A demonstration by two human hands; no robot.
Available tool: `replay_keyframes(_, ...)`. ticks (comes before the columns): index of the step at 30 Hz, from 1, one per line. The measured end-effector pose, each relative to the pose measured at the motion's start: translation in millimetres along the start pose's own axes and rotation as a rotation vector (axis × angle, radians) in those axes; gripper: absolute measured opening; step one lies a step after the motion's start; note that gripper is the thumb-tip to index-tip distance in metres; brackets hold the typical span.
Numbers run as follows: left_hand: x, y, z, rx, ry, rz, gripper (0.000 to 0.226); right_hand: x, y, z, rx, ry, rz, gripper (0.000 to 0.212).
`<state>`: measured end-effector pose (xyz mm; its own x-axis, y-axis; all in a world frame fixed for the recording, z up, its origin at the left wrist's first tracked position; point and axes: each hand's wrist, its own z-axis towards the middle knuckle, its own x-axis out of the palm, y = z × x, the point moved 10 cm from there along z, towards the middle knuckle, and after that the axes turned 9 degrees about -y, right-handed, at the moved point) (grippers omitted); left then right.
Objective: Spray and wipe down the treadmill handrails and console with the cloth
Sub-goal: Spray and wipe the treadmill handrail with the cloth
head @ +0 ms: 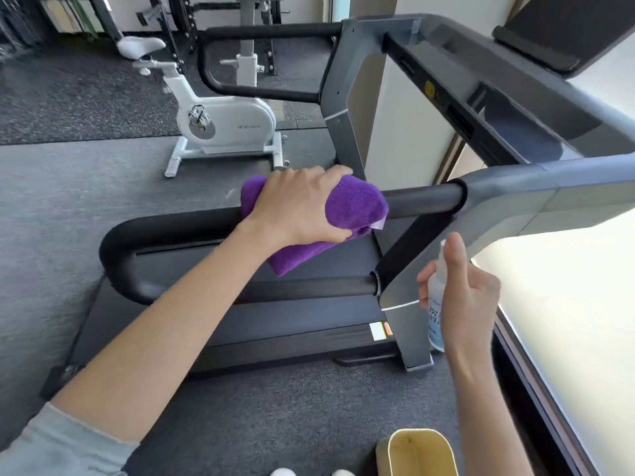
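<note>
My left hand (298, 204) grips a folded purple cloth (357, 204) wrapped over the near black handrail (422, 200) of the treadmill, about midway along the bar. My right hand (464, 297) holds a small white spray bottle (435, 304) upright with a finger on its top, to the right of and below the cloth, beside the grey upright. The far handrail (268, 30) runs across the top of the view. The grey console (508, 108) with its dark panel sits at the upper right.
A white exercise bike (220, 121) stands on the grey floor behind the treadmill. A pale yellow bin (417, 453) is at my feet, bottom centre. The black treadmill deck (275, 324) lies below the rail. A bright window ledge (567, 321) runs along the right.
</note>
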<state>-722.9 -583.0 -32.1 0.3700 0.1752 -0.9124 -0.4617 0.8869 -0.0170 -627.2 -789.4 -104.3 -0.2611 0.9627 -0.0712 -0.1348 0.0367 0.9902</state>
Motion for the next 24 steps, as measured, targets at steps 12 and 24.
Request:
replay_keyframes(12, -2.7, -0.1, -6.3, -0.001, -0.152, 0.137, 0.084, 47.9, 11.3, -19.3, -0.020, 0.080, 0.042, 0.082)
replay_keyframes(24, -58.9, 59.6, -118.5, -0.033, -0.654, 0.098, 0.037, 34.3, 5.6, -29.6, -0.022, 0.093, 0.006, 0.084)
